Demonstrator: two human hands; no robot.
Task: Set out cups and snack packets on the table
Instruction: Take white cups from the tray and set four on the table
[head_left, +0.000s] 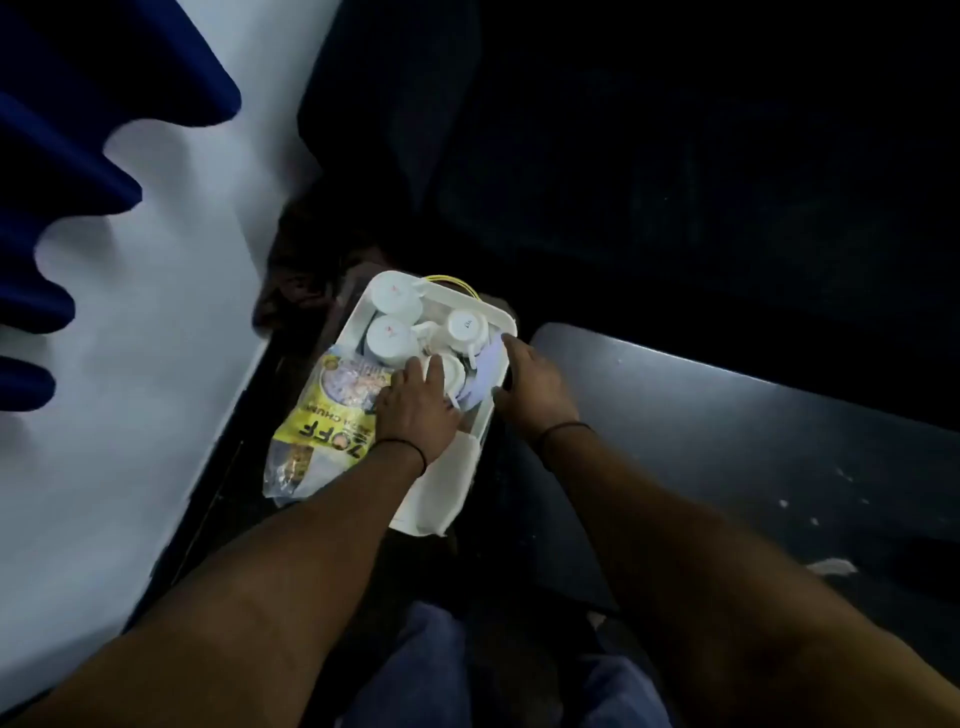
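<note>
A white plastic tub sits low in front of me. It holds several white cups turned upside down: one at the far corner, one behind it and one to the right. My left hand reaches into the tub and its fingers close around another upturned cup. A yellow snack packet leans out over the tub's left side, under my left wrist. My right hand grips the tub's right rim.
A dark grey table lies to the right of the tub, with small white specks on it. A white wall and blue curtain folds stand at the left. The far area is dark. My knees show below.
</note>
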